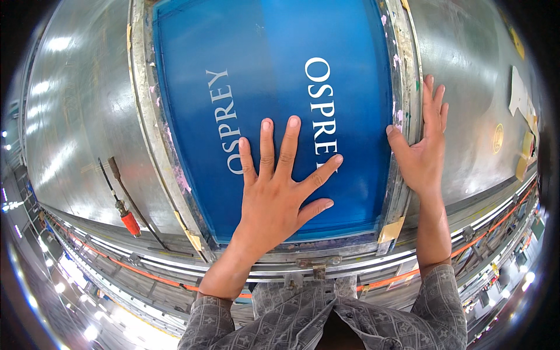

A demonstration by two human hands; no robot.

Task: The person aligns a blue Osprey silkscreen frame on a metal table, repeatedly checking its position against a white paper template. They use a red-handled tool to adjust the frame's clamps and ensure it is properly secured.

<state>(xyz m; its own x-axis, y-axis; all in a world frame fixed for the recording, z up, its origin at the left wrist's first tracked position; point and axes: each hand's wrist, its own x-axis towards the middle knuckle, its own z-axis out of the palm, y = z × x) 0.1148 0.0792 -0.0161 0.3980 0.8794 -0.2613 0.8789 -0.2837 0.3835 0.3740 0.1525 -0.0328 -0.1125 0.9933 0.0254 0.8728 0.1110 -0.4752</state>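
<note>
A screen-printing frame (402, 64) with blue-coated mesh (268, 70) lies before me. Two lines of pale lettering run along the mesh. My left hand (274, 198) is spread palm down over the lower middle of the blue mesh, fingers apart and holding nothing; whether it presses on the mesh I cannot tell. At the frame's right side rail, my right hand (423, 149) has its thumb on the rail and its fingers stretched along the outer edge. Those fingers are straight, not wrapped round the rail.
A metal table (76, 146) extends on both sides of the frame. On its left lie a red-handled tool (129, 221) and a thin rod (137, 201). Tape pieces (391, 229) stick to the frame's corners. A metal rail (326, 259) with a clamp runs along the near edge, with an orange strip (385, 282) below.
</note>
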